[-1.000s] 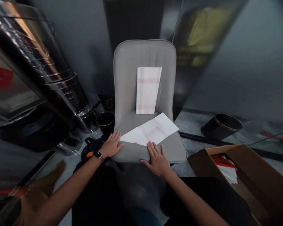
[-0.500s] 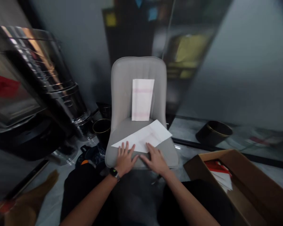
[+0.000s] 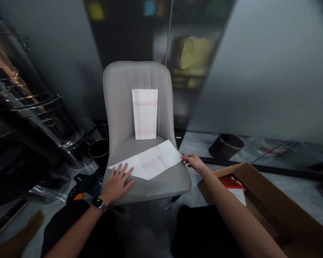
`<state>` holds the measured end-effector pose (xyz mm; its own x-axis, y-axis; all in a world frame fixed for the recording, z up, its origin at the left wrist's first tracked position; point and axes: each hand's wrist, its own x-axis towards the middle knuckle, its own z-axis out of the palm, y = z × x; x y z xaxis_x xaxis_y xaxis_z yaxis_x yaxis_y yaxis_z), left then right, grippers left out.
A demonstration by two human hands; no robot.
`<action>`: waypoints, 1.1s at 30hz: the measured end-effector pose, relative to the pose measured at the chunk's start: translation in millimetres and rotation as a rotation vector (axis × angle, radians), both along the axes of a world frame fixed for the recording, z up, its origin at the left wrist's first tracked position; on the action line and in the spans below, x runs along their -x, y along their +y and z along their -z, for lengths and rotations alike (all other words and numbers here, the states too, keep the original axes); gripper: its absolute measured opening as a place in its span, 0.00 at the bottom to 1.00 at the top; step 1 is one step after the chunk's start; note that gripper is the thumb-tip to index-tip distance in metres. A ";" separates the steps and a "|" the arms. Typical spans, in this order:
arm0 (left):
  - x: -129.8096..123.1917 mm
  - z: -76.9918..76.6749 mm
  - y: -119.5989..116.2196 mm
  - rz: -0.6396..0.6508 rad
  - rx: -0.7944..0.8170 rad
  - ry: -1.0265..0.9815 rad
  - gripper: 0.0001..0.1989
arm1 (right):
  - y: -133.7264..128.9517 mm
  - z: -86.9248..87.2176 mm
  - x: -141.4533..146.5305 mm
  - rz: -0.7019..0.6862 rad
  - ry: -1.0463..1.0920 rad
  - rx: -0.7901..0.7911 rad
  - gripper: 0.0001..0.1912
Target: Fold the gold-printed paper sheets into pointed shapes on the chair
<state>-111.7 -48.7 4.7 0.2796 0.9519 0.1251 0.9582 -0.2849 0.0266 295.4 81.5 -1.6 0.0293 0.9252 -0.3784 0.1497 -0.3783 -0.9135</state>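
The right hand [image 3: 195,163] has just left the middle of the sheet's near edge, where it lay flat, and is now at the sheet's right-hand corner, beside the right edge of the chair seat [image 3: 161,185]. Its fingers are drawn together, thumb near forefinger, with the fingertips touching that corner; whether they pinch the paper firmly or only meet its edge, I cannot tell. The left hand [image 3: 116,186] stays on the other end, open and palm down, fingers spread, the tips resting over the near side of the narrow point and the palm towards the front left corner of the seat. Between the two hands, the white folded sheet [image 3: 150,161] lies aslant across the seat, its point near the left edge, its broad end reaching the right edge, and its lowest corner pointing at the front edge. With the right hand gone from the middle, that lowest corner and the faint pink marks are now in full view. The change seems to put one hand in charge of each end: the left steadies the point, while the right can work at the far corner. The white paper bundle [image 3: 145,116] has not been taken up; it still leans upright against the backrest [image 3: 117,93], just behind the sheet and apart from both hands.
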 end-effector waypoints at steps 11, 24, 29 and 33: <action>-125.1 -0.3 15.3 -0.010 0.113 -0.114 0.33 | -145.3 -7.9 4.8 -0.376 -0.358 0.018 0.20; -119.3 14.6 19.6 0.118 -0.010 -0.157 0.29 | -102.3 -34.8 9.3 -1.043 -0.848 -0.770 0.12; -121.9 6.5 9.7 0.400 0.003 -0.254 0.18 | -103.0 -35.4 6.9 -1.032 -0.757 -0.766 0.15; -132.8 2.4 4.7 0.417 0.080 -0.257 0.24 | -97.2 -40.1 10.0 -0.987 -0.621 -0.600 0.10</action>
